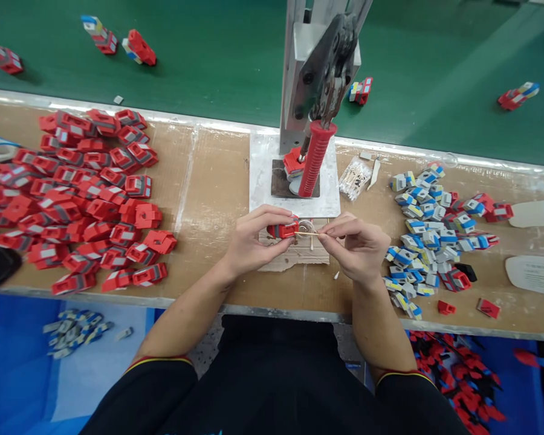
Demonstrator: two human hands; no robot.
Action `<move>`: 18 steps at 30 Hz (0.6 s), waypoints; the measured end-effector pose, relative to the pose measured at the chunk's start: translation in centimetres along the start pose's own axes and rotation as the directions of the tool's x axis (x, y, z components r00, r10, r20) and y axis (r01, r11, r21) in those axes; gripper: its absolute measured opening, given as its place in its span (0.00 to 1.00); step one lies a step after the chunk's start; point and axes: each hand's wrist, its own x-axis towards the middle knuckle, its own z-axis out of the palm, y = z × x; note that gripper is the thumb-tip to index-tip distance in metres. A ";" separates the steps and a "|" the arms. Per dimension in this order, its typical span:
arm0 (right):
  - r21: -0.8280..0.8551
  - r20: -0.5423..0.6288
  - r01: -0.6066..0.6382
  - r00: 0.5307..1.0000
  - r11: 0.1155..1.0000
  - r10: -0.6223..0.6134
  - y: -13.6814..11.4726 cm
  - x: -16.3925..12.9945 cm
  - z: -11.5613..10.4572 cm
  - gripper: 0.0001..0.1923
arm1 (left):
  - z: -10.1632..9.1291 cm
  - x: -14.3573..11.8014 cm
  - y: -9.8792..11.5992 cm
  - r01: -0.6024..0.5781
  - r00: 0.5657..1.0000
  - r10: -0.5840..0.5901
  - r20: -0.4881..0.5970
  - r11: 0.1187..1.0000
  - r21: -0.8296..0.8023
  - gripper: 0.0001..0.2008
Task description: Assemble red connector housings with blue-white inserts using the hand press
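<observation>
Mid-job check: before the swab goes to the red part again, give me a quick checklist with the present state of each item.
1. Left hand grips red part: ok.
2. Right hand pinches swab stick: ok.
3. Swab tip meets the part: cannot tell, too small.
4. Spare swabs within reach beside press plate: ok.
5. Press handle clear of both hands: ok.
6. Red pile and blue-grey pile kept apart: ok.

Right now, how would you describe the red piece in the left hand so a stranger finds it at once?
Start at the metal press with the red handle at the bench's middle. Just in front of its base plate, the left hand pinches one red and grey piece. Unlike the heaped red pieces to the left, it is held, with a thin stick from the right hand at its end.
</observation>
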 end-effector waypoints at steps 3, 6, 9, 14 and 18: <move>0.007 -0.001 0.000 1.000 1.000 0.000 0.1 -0.1 0.1 0.08 | 0.0 0.0 0.0 -0.007 1.000 0.007 -0.004 1.000 -0.006 0.13; 0.008 -0.020 -0.014 1.000 1.000 0.015 0.1 0.0 -0.1 0.07 | -0.1 0.0 0.0 0.000 1.000 0.000 -0.003 1.000 0.007 0.12; 0.090 -0.137 -0.026 0.990 0.996 0.038 0.2 0.3 -1.3 0.08 | -0.2 0.0 -0.1 0.004 1.000 -0.004 -0.013 1.000 0.007 0.11; 0.019 -0.174 0.008 0.985 1.000 -0.004 0.6 0.7 -3.8 0.10 | -0.4 0.0 -0.2 0.032 0.999 -0.032 -0.024 0.999 -0.025 0.10; -0.293 0.273 0.034 0.961 0.956 0.050 1.1 0.5 -2.4 0.07 | -0.5 -0.2 -0.6 0.100 0.994 -0.103 -0.022 0.990 -0.103 0.10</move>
